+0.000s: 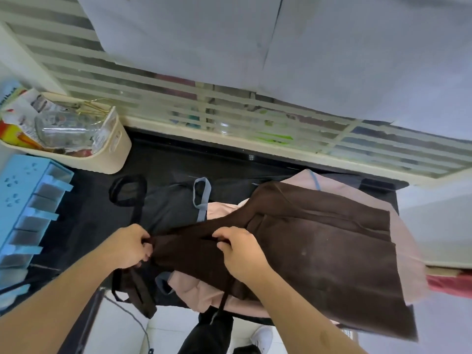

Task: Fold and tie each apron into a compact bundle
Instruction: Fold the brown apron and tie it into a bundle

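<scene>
On the dark bench [163,159], over 2 other aprons, both hands grip the brown apron [319,241]: left hand [127,247] fingers curled at its narrow end, right hand [240,251] apparently pinching a fold

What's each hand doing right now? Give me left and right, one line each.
Left hand: closed, gripping the top edge of the brown apron.
Right hand: closed, pinching the same brown apron further along its bunched top.
</scene>
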The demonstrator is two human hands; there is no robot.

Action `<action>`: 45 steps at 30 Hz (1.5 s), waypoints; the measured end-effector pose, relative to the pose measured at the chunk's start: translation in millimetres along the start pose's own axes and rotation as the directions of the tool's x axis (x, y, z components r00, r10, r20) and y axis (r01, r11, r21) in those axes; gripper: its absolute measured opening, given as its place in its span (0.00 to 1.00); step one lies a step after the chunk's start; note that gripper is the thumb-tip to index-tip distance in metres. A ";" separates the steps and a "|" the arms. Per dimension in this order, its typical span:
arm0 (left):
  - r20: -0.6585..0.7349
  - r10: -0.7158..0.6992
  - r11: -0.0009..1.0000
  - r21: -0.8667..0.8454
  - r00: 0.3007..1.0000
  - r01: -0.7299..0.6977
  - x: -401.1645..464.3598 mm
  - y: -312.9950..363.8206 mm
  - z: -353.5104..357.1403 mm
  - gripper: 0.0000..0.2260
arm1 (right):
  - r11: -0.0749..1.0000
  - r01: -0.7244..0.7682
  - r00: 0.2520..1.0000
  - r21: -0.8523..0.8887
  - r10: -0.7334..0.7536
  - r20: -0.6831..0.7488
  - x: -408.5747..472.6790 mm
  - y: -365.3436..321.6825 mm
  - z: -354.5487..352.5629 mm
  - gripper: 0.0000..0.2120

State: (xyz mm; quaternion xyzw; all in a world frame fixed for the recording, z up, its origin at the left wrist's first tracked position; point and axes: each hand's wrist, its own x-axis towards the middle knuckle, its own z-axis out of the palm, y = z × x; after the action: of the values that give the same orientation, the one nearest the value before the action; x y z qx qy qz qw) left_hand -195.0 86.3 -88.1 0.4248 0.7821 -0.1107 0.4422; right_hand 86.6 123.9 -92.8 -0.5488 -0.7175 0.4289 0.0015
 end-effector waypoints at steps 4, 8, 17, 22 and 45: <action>-0.113 -0.146 0.938 -0.332 0.983 0.102 9.0 2.0 -12.4 0.13 | 0.980 -0.154 0.952 0.126 0.181 -0.245 -16.6 41.6 -34.7 0.14; -0.003 -0.024 0.934 -0.357 1.000 0.021 -6.7 50.8 -17.5 0.24 | 0.866 -0.352 0.813 0.355 0.470 -0.342 -35.3 100.7 -76.0 0.10; -0.087 0.336 0.795 -0.509 0.938 -0.331 -3.1 278.0 88.0 0.14 | 0.650 -0.371 0.629 0.663 0.701 -0.336 -45.7 198.4 -145.1 0.15; 0.290 0.030 0.572 -0.790 0.957 0.222 29.4 341.5 90.3 0.19 | 0.565 -0.446 0.606 0.694 0.761 -0.231 -51.3 240.1 -145.8 0.12; 0.187 0.365 0.735 0.543 0.912 -0.405 32.7 292.6 88.0 0.19 | 0.826 -0.440 0.894 -0.352 0.366 -0.260 -39.5 259.2 -176.4 0.15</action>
State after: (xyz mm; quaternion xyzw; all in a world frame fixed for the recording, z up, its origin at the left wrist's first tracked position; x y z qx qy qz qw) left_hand 72.6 236.4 -105.9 0.6860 0.5921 -0.2600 0.3337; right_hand 389.5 208.8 -122.7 -0.7133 -0.6541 0.2113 -0.1367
